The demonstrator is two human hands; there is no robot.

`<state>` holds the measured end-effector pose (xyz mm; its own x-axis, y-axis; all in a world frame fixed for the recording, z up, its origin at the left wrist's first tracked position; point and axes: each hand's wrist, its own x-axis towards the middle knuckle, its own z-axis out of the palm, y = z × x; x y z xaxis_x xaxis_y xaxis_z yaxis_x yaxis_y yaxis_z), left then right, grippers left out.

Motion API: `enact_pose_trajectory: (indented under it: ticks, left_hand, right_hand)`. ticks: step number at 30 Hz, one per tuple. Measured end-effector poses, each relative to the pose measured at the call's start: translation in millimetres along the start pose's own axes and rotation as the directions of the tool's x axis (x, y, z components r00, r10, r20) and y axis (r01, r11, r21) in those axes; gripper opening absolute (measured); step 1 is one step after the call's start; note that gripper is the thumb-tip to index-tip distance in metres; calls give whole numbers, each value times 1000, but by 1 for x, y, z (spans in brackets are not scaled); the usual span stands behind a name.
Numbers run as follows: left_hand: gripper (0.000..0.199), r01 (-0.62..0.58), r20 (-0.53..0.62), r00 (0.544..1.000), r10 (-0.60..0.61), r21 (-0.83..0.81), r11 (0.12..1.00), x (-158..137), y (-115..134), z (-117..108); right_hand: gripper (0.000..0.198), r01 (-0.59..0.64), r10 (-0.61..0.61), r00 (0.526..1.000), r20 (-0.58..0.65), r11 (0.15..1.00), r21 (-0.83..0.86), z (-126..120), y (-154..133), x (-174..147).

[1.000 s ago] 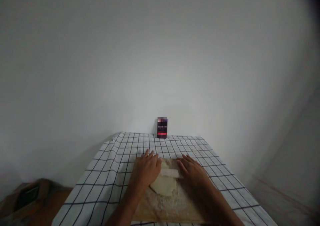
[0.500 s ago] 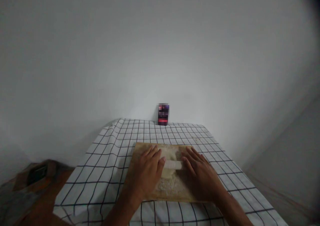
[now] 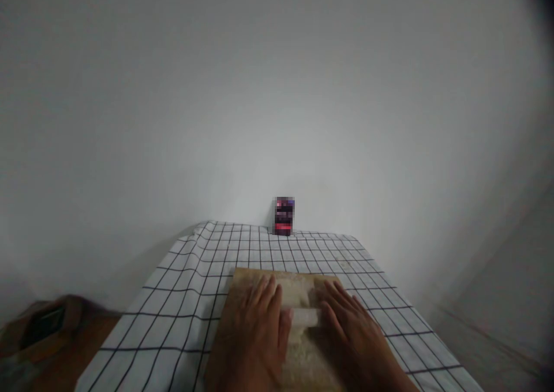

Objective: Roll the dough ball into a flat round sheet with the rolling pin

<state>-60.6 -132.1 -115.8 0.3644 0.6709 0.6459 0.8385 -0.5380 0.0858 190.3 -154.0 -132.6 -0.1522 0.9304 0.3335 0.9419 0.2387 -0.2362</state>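
Observation:
A pale rolling pin (image 3: pixel 305 317) lies crosswise over a flattened piece of dough (image 3: pixel 296 292) on a floured wooden board (image 3: pixel 242 279). My left hand (image 3: pixel 262 328) rests palm down over the pin's left end, fingers stretched forward, slightly blurred. Over the right end lies my right hand (image 3: pixel 352 328), also palm down with fingers extended and a little apart. Only the middle of the pin shows between my thumbs; both its ends are hidden under my hands. Dough shows beyond the pin, and loose flour dusts the board on the near side.
A white cloth with dark checks (image 3: pixel 173 299) covers the table. Against the wall at its far edge stands a small dark, pixelated pack (image 3: pixel 284 216). On the lower left, below table height, is a brown box-like object (image 3: pixel 47 323).
The camera has tipped upward, so everything sits lower in the picture. Both hands and the rolling pin have come slightly nearer to me over the board.

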Motion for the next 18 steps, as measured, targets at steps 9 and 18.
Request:
enact_pose_trajectory:
  ticks: [9,18]
  left_hand:
    - [47,72,246,967,-66,-17,997,40,-3,-4]
    - [51,224,480,848,-224,58,973,99,-22,7]
  right_hand:
    - [57,-149,151,985,87,988,-34,-5,-2,37]
    - [55,-162,164,964,210,986,-28,0,11,108]
